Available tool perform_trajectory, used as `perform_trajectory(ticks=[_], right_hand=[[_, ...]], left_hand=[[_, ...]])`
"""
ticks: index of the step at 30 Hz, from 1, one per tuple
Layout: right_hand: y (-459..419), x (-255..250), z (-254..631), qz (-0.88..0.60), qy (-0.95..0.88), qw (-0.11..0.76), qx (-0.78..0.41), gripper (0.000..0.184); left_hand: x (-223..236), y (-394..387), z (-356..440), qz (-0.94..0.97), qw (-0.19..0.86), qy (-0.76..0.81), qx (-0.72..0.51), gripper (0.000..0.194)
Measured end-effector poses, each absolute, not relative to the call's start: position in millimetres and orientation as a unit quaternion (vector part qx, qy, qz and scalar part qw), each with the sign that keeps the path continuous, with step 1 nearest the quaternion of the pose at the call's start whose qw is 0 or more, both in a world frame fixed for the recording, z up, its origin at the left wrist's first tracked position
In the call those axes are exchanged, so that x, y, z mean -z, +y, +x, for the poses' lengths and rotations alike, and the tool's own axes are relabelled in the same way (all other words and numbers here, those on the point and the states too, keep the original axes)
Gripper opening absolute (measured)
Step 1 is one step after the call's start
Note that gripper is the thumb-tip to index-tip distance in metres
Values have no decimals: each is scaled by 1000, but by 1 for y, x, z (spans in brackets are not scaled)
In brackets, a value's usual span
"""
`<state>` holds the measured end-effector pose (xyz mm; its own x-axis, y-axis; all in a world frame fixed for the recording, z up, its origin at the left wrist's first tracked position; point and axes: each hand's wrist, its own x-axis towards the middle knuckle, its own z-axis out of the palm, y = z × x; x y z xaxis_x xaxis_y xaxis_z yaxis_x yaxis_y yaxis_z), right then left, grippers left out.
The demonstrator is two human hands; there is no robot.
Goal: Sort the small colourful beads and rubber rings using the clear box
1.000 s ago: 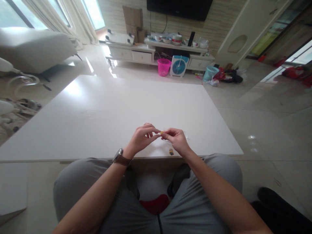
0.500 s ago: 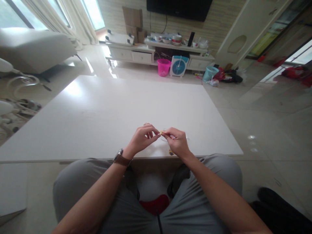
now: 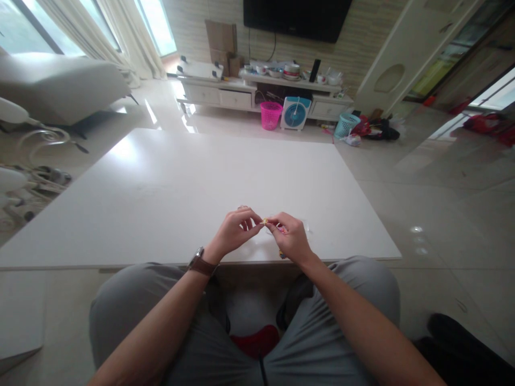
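A tiny yellow piece, too small to name, is pinched between the fingertips of both hands just above the table's near side. My left hand, with a watch on its wrist, comes from the left, thumb and forefinger closed on the piece. From the right, my right hand closes on it with thumb and fingertips. Something pink shows beside my right fingers. A small yellow and dark figure lies at the near edge, partly covered by my right hand. Behind that hand is a clear plastic piece.
The white table spreads out in front of me. Beyond it stand a pink basket, a blue and white fan and a light blue basket, along a low cabinet with bowls on top.
Both hands stay together around the yellow piece, with only slight finger movement. More of the pink thing shows beside my right hand, and less of the small figure. The view has tipped slightly upward.
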<state>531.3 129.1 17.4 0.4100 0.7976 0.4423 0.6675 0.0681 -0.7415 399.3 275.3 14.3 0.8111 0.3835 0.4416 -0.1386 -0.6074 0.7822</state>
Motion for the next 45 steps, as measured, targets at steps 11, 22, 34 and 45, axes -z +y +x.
perform_trajectory(ticks=[11,22,34,45], right_hand=[[130,-20,530,-692,-537,476,-81,17],[131,-20,533,-700,-539,457,-102,17],[128,-24,535,-721,-554,409,-76,18],[120,-39,590,-774,-446,449,-10,17]], left_hand=[[-13,276,397,840,452,80,-289,16],[-16,296,392,900,361,105,-219,15],[16,325,382,942,235,239,8,15],[25,316,391,936,299,182,-17,18]])
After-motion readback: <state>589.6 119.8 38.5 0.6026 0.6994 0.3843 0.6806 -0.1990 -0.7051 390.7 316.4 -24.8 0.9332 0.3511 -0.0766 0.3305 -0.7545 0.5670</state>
